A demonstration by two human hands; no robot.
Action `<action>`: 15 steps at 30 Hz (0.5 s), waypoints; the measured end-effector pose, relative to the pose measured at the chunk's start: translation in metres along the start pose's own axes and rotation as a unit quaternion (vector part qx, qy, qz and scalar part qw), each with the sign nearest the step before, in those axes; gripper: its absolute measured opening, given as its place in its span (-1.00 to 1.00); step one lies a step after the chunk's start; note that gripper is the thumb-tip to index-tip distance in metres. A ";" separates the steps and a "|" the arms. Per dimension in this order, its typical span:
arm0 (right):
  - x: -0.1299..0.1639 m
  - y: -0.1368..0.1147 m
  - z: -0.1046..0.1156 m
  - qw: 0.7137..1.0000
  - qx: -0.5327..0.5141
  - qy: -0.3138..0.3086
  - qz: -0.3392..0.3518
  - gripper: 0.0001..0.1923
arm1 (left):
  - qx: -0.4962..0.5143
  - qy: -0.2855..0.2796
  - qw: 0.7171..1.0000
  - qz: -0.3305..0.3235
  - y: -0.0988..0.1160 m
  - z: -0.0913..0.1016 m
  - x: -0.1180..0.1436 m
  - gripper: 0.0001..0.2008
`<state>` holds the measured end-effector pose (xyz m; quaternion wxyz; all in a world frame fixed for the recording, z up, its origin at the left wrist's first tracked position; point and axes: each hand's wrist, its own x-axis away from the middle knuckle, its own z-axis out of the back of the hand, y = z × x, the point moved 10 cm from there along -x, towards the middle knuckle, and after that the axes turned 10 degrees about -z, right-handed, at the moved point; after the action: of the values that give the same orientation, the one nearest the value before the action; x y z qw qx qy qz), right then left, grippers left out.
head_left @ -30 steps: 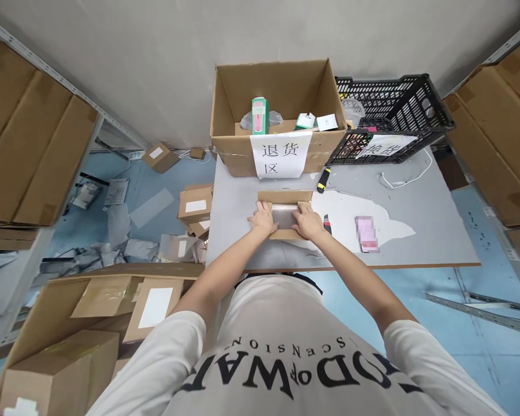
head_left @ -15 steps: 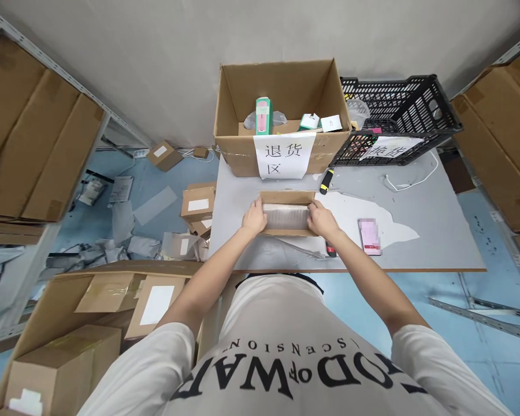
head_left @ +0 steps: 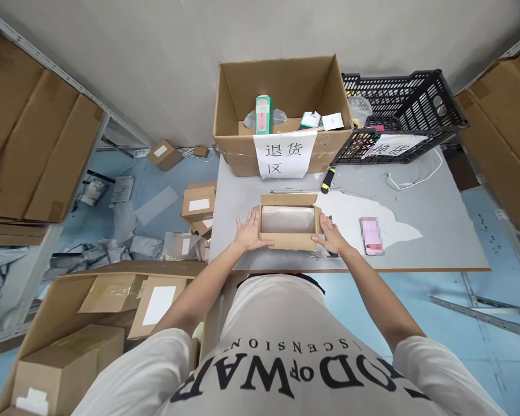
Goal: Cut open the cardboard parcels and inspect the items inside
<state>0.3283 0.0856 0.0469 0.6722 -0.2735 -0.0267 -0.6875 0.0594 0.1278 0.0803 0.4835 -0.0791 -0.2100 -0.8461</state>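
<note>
Head view — left hand and right hand flat against small open carton, big labelled box just behind — knife nearby.

The paper sign on the big carton reads "退货区".

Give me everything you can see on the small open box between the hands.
The small cardboard box is brown, shallow and rectangular, sitting flat on the grey table near its front edge. Its top is open, far flap raised, with clear plastic wrapping inside. The left hand presses its left side; the right hand holds its right side.
</note>
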 end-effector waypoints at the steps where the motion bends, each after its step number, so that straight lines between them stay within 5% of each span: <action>1: -0.002 -0.001 -0.003 1.000 -0.010 -0.008 0.004 -0.05 | 0.015 0.001 1.000 0.000 0.000 -0.004 -0.001 0.22; 9: -0.002 -0.004 0.004 1.000 0.012 -0.008 0.009 -0.07 | 0.063 0.023 0.998 0.001 -0.004 -0.008 -0.004 0.24; 12: -0.001 -0.010 0.032 0.997 0.051 0.059 -0.017 -0.19 | 0.057 0.022 0.998 0.002 -0.004 -0.007 -0.003 0.23; 15: 0.000 -0.045 0.069 0.983 0.103 0.153 0.008 -0.39 | 0.054 0.019 0.998 0.007 -0.004 -0.005 -0.002 0.23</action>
<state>0.3093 0.1174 0.1209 0.6984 -0.0943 0.0083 -0.7094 0.0574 0.1288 0.0737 0.4971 -0.0385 -0.2454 -0.8313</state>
